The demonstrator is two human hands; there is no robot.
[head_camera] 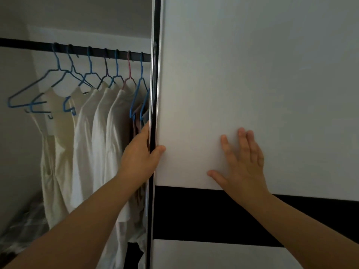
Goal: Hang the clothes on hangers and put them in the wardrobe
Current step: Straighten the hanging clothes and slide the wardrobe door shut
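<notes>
Nearest the camera are the two bare forearms reaching up from the bottom edge. The left hand (140, 152) grips the metal edge of the sliding wardrobe door (252, 84), thumb on the white front face and fingers curled round behind the edge, out of sight. The right hand (243, 164) lies flat on the door's white panel just above its black band (194, 212), fingers straight and slightly spread, holding nothing. Left of the door edge the wardrobe stands open: a row of pale garments (91, 144) hangs from blue hangers (89, 74) on the dark rail (29, 44), with a pink hanger (129, 74) among them and an empty blue hanger (29, 88) at the left end. The darker clothes nearest the door sit right beside the left hand, close against the door edge. A crumpled bundle (25, 226) lies low in the wardrobe's left corner; what it is cannot be told. Whether the door is about to slide open or shut cannot be read. If it slides toward the clothes, the hidden fingers behind the edge could be pinched, or the nearest garment could catch between door and frame. The flat right palm could also slip on the smooth panel.
</notes>
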